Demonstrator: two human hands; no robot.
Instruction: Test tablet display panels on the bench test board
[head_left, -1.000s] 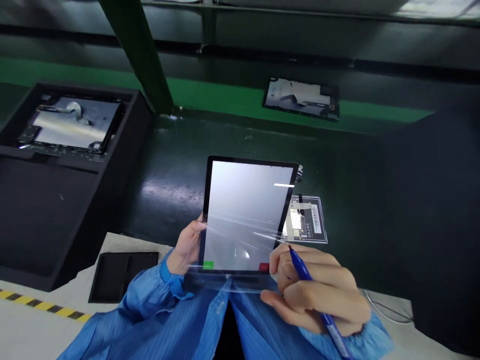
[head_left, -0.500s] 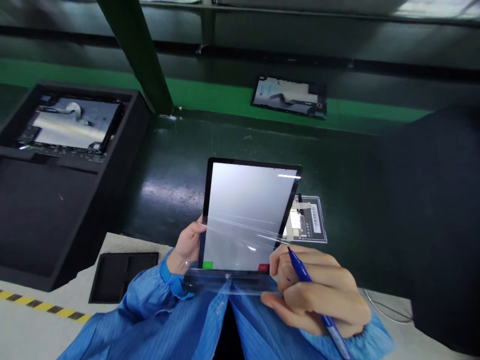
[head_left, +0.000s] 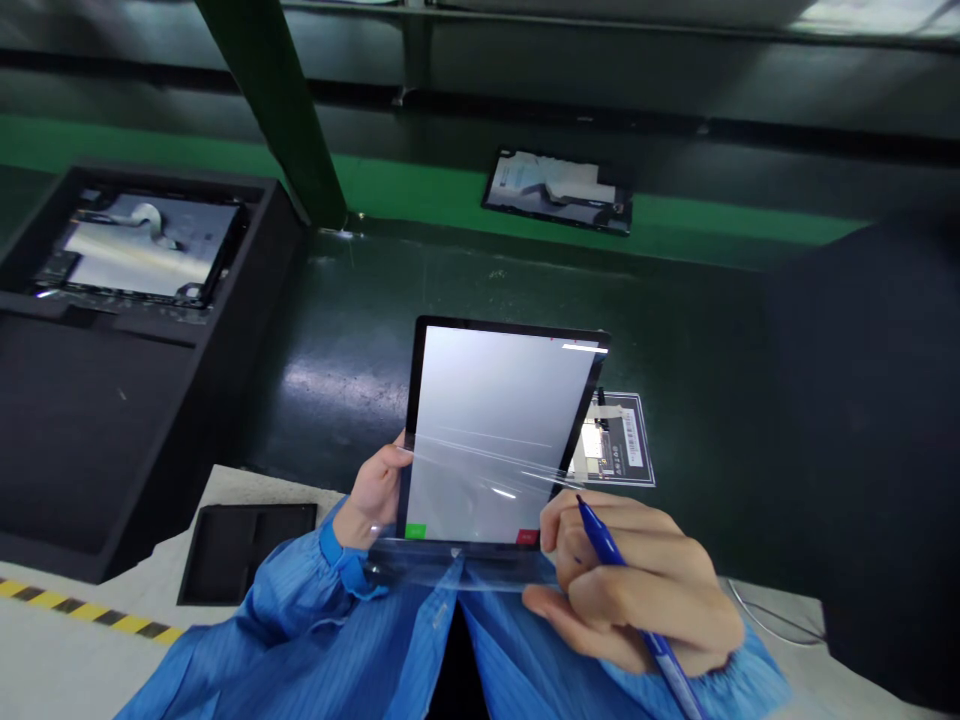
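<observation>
A tablet (head_left: 501, 430) with a lit pale screen is tilted up in front of me. Green and red boxes show at the screen's lower corners. My left hand (head_left: 377, 490) grips its left edge, thumb at the front, other fingers hidden behind. A loose clear film (head_left: 457, 565) lies across the screen's lower part and hangs below it. At the lower right corner is my right hand (head_left: 637, 580), closed round a blue marker pen (head_left: 601, 535) that points up and left. Whether its fingers also pinch the film or tablet I cannot tell.
A printed circuit-board sheet (head_left: 634, 440) lies on the dark bench behind the tablet. On the left stands a black foam box (head_left: 255, 270) holding an opened device (head_left: 150, 245). Another opened device (head_left: 559, 190) rests on the green strip (head_left: 712, 230). A black tray (head_left: 247, 550) sits lower left.
The opened device on the green strip has shifted left. The tablet's right side has swung very slightly to the right. Both hands keep nearly the same place and hold.
</observation>
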